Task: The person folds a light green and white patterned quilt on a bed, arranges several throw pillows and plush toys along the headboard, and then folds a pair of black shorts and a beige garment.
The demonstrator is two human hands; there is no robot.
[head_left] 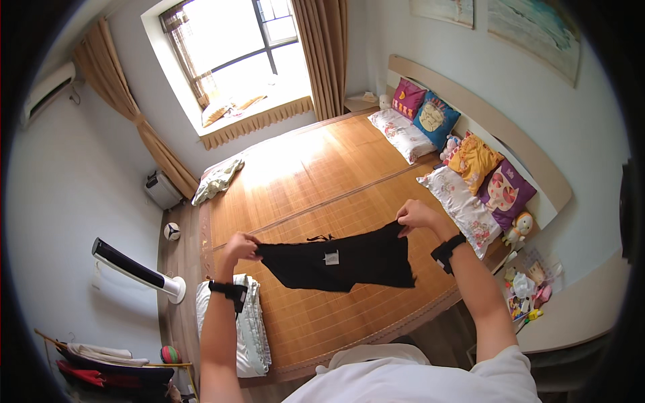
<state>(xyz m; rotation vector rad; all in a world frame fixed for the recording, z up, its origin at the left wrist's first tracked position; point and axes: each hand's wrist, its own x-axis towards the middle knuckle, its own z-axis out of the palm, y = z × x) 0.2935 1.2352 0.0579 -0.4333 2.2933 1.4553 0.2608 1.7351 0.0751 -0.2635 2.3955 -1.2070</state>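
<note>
A pair of black shorts (366, 260) hangs stretched between my two hands above the bed, its waistband uppermost. A white label and a dark drawstring show near the middle of the waistband. My left hand (242, 247) is closed on one end of the waistband. At the other end, held a little higher, my right hand (415, 216) pinches the opposite corner. Both wrists wear black bands. Under the shorts lies the brown woven mat (295, 322) that covers the bed.
A folded pale quilt (250, 329) lies at the bed's near left, and a crumpled light cloth (218, 180) at its far left corner. Pillows and plush toys line the headboard (484, 124). A tower fan (138, 272) stands left of the bed; a cluttered desk (571, 309) is at right.
</note>
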